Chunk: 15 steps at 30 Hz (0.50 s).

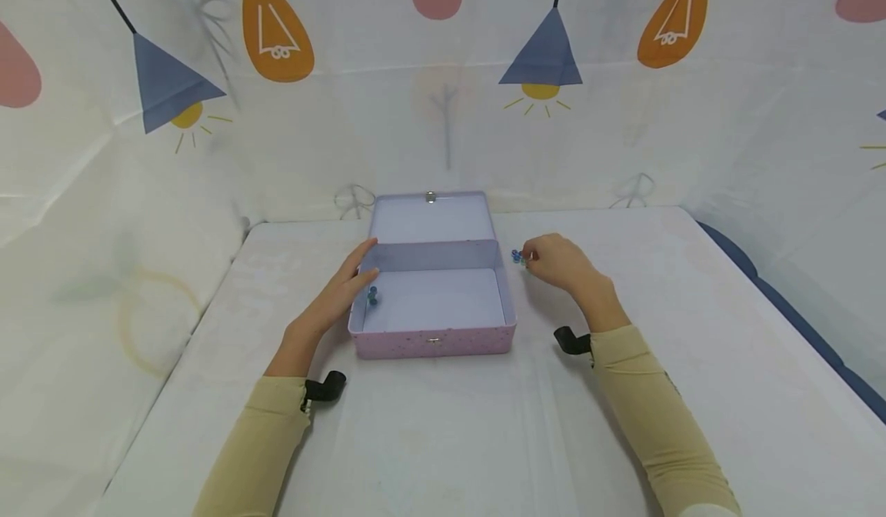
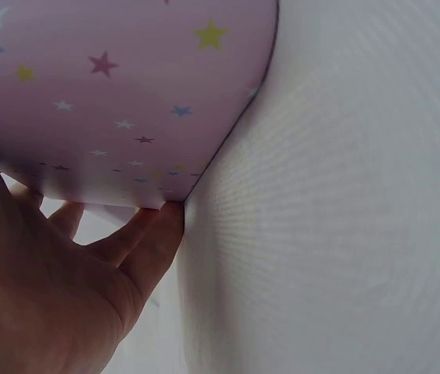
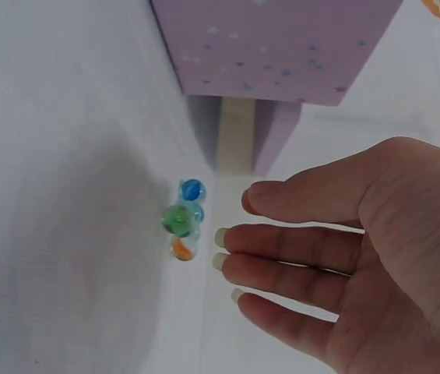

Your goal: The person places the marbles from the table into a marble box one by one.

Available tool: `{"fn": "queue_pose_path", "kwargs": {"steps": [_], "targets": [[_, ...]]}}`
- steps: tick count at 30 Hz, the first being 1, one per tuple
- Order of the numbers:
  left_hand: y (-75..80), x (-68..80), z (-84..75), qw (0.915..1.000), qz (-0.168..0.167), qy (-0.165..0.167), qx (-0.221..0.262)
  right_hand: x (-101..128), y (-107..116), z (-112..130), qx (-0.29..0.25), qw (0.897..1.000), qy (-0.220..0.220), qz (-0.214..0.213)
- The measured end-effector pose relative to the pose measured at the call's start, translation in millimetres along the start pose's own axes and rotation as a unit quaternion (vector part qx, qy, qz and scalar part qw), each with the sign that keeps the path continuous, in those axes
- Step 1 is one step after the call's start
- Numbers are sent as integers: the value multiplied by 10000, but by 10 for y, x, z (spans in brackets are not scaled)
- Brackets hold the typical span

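Note:
A pink, star-printed hinged box [image 1: 432,341] stands with its lid [image 1: 434,218] raised behind it. My left hand [image 1: 339,292] grips the box's left side, thumb over the rim and fingers along the outside toward the back corner. A few glass marbles [image 1: 372,295] lie inside the box near that side. To the right of the box, my right hand [image 1: 559,261] hovers beside a small cluster of marbles. In the right wrist view, its fingers and thumb are apart with nothing between them, and the green marble [image 3: 178,221] sits among blue and orange ones just beyond the fingertips.
The box stands on a white-covered table [image 1: 429,432]. A white printed curtain [image 1: 346,132] rises behind the table and at its left. A dark blue edge [image 1: 796,301] runs along the right side. Black wrist mounts [image 1: 571,341] stick out from both sleeves.

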State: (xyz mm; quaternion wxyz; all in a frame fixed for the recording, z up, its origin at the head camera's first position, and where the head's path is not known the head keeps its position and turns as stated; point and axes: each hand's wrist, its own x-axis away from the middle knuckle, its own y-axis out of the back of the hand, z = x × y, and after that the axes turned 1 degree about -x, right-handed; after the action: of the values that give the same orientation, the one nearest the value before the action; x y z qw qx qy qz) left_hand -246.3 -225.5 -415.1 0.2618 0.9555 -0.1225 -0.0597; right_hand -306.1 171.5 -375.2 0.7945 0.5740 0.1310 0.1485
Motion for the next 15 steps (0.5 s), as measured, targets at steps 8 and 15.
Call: {"fn": "queue_pose_path", "kwargs": {"steps": [8, 15], "targets": [[3, 3, -5, 9999, 50, 19, 119, -18, -102, -46, -46, 9996, -116, 263], [28, 55, -178, 9996, 128, 188, 170, -17, -142, -41, -60, 9992, -150, 356]]}}
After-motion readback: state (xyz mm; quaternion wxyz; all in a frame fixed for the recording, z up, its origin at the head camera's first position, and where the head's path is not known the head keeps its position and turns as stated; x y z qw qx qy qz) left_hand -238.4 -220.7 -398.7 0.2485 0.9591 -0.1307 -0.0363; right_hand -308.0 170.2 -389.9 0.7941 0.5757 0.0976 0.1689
